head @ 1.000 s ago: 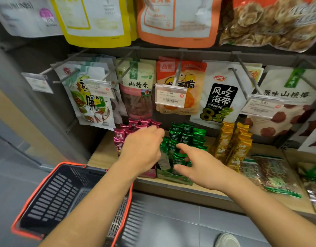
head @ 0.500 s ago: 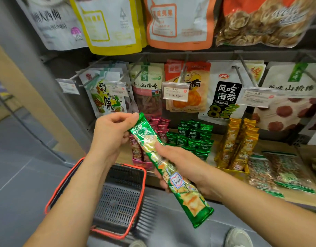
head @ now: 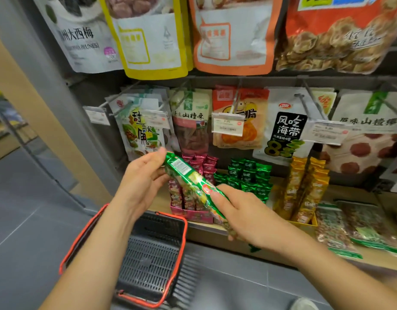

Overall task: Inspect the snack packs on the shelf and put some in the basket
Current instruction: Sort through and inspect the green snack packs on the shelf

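Green snack pack (head: 193, 182): held in the air above the basket (head: 173, 215), slanted, high end up and to the left; white printed panel near that end, print too small to read; round red mark at mid-length; clear window showing pale pieces inside.
Left hand (head: 144, 177): fingers and thumb curled round the pack's high end.
Right hand (head: 244, 211): wrapped over the pack's low end, hiding it.
Basket: black slatted walls and floor, red rim.
Shelf (head: 206, 231): wooden board just beyond the basket's far rim.
Pink box (head: 193, 214): on the shelf straight beyond the basket; pink packs (head: 202, 166) upright inside, marked "乐吧".
Green packs (head: 249, 175): beyond the basket, to its right; upright rows, "乐吧" in white.
Yellow packs (head: 305, 186): farther right of the basket, standing upright.
Flat packs (head: 349, 229): farthest right of the basket, lying on the shelf, green-edged.
Hanging bags, above and beyond the basket: "山楂条" bag (head: 191, 121); "风吃海带" bag (head: 287, 128) with a large "8"; "原味山楂" bag (head: 367, 130), last character blurred.
Price tag (head: 227, 125): "3.90".
Prune bag (head: 81, 36): top row, high above the basket; "大西梅", "PRUNES".
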A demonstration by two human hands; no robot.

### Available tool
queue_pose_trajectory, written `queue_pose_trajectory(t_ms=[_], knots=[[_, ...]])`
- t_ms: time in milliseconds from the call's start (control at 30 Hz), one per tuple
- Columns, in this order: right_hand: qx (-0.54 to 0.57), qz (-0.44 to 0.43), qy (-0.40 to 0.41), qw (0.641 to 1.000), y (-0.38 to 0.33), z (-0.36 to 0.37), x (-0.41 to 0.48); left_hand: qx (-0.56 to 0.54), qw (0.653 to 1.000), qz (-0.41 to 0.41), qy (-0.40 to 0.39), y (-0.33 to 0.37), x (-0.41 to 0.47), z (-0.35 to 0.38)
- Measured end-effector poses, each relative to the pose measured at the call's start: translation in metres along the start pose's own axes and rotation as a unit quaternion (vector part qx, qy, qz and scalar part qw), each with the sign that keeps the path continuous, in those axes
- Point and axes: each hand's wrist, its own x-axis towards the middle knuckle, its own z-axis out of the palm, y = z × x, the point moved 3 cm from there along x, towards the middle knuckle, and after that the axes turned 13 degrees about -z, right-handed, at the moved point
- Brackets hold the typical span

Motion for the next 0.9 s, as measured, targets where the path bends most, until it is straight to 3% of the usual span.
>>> queue_pose_trajectory(t_ms=[200,400,900], knots=[[-0.174,-0.056,0.057,0.982,0.0,0.019,0.008,0.001,0.996,0.041,0.074,-0.004,0.005,-0.001],[-0.186,-0.071,0.075,0.977,-0.001,0.029,0.017,-0.051,0.991,0.043,0.118,-0.007,0.006,0.002],[-0.139,-0.093,0.103,0.981,0.003,0.039,0.019,-0.016,0.999,-0.024,0.018,-0.01,0.005,0.003]])
